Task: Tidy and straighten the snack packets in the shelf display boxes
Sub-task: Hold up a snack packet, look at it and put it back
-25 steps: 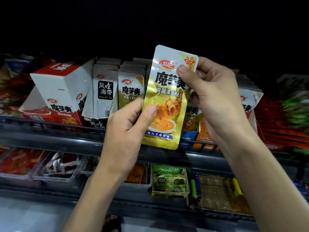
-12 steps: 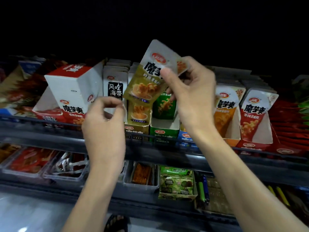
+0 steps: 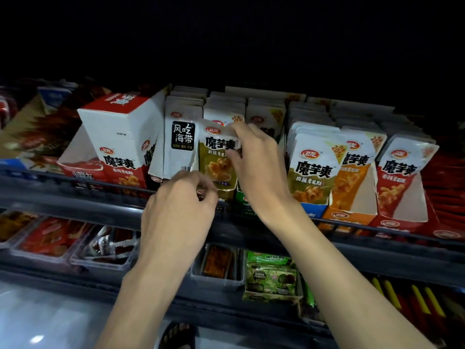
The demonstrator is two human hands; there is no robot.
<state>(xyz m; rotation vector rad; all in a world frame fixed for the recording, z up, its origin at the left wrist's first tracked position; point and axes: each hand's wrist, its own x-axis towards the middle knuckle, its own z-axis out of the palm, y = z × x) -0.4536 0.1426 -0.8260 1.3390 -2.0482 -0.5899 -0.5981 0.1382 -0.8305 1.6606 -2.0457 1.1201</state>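
A gold-and-white snack packet (image 3: 216, 157) stands at the front of its row in a display box on the upper shelf. My right hand (image 3: 254, 159) pinches the packet's top right edge. My left hand (image 3: 180, 205) is lower, its curled fingertips at the box's front lip (image 3: 226, 193) below the packet; whether it grips anything is unclear. Left of the packet stands a white seaweed packet (image 3: 181, 144). To the right stand rows of packets: gold ones (image 3: 310, 170), orange ones (image 3: 352, 172) and red ones (image 3: 400, 175).
A closed red-and-white carton (image 3: 118, 137) leans at the left of the upper shelf. A dark shelf rail (image 3: 75, 195) runs along the front. Below it are clear trays of red snacks (image 3: 50, 238), a tray of orange sticks (image 3: 219, 263) and a green box (image 3: 271, 275).
The gold packet went from being held up in both hands to standing in the front of its box. My right hand lowered with it; my left hand let go and dropped to the box front.
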